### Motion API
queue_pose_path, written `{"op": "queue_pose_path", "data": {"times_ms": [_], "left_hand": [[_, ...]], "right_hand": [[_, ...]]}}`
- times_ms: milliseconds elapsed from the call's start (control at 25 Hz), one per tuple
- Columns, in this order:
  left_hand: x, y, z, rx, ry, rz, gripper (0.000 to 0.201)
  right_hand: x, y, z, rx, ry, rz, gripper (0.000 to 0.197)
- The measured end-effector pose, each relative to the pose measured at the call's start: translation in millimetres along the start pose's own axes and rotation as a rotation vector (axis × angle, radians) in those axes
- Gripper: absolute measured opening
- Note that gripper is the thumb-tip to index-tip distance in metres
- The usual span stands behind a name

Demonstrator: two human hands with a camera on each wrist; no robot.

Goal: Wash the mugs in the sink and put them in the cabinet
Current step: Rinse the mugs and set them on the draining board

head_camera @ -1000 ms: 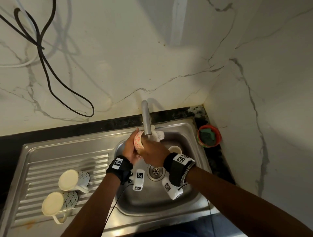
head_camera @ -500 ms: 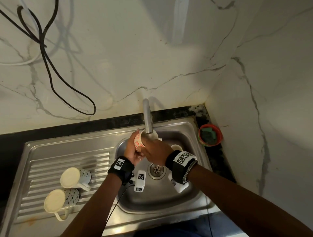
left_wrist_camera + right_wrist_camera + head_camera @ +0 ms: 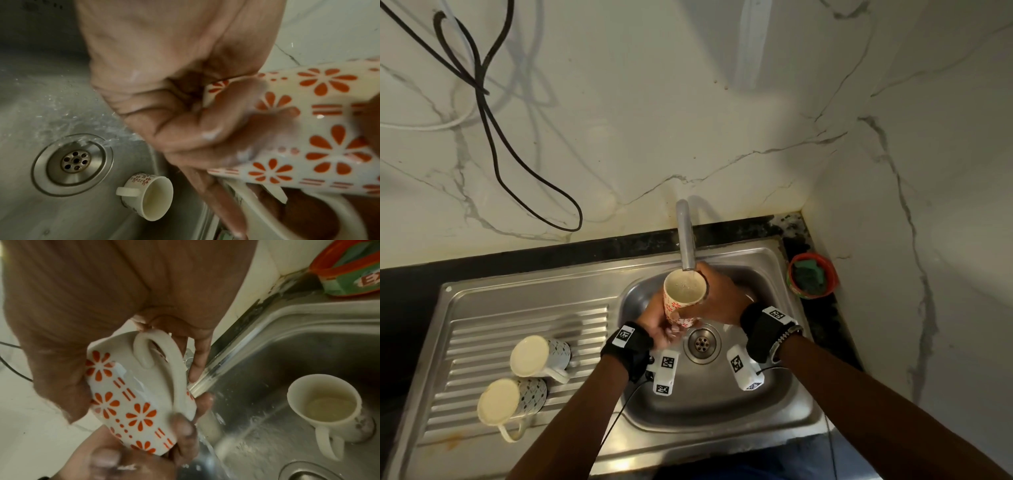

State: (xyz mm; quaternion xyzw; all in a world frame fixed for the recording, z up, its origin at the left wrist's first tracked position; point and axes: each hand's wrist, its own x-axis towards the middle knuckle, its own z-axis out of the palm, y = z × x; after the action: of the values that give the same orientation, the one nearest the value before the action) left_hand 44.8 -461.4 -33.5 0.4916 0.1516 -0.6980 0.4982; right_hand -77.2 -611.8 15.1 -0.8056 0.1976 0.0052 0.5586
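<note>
I tilt the cream ceramic mug with orange flowers point(image 3: 683, 298) mouth-up under the steel tap point(image 3: 686, 240); right hand point(image 3: 717, 301) clasps its body, left hand point(image 3: 659, 323) pinches its base, so water fills it.

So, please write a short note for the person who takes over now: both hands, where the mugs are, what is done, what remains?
Right hand grips the orange-flowered mug under the tap, mouth up.
Left hand holds the mug's base.
One small mug stands in the sink basin, apparently not yet washed.
Two patterned mugs lie on the drainboard.
Done: apparently those two washed.
Left: finish rinsing, wash the small mug, put all four in the cabinet, which is out of view.
</note>
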Motion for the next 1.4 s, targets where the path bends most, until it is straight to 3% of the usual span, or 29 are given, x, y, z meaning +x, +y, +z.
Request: {"op": "queue_pose_path", "data": {"times_ms": [200, 360, 480, 600, 800, 880, 960, 1040, 1160, 1320, 1400], "left_hand": [[-14, 10, 13, 0.064, 0.066, 0.117, 0.066], [-19, 8, 5, 0.121, 0.118, 0.164, 0.063], [-18, -5, 1, 0.088, 0.09, 0.157, 0.055], [-13, -16, 3, 0.005, 0.09, 0.156, 0.06], [-20, -18, 11, 0.051, 0.025, 0.314, 0.071], [-24, -14, 18, 0.169, 0.093, 0.435, 0.073], [-28, -6, 26, 0.358, 0.204, 0.576, 0.056], [-27, 4, 26, 0.55, 0.33, 0.664, 0.057], [-34, 17, 23, 0.999, 0.641, 0.748, 0.072], [-33, 22, 35, 1.21, 0.649, 0.865, 0.07], [-28, 23, 36, 1.157, 0.588, 0.879, 0.063]], "right_hand": [[5, -5, 6, -0.165, 0.172, 0.009, 0.082], [2, 3, 10, -0.174, 0.109, -0.054, 0.078], [2, 7, 7, -0.216, 0.19, 0.024, 0.081], [3, 9, 7, -0.191, 0.207, 0.073, 0.086], [3, 22, 3, 0.408, 0.176, 0.306, 0.068], [-1, 26, 10, 0.76, 0.082, 0.408, 0.061], [0, 28, 21, 1.056, 0.024, 0.499, 0.061], [5, 28, 29, 1.113, 0.026, 0.584, 0.062], [12, 33, 33, 0.945, 0.086, 0.609, 0.055], [13, 35, 27, 1.115, 0.143, 0.591, 0.044], [13, 38, 23, 1.217, 0.183, 0.616, 0.044]]}}
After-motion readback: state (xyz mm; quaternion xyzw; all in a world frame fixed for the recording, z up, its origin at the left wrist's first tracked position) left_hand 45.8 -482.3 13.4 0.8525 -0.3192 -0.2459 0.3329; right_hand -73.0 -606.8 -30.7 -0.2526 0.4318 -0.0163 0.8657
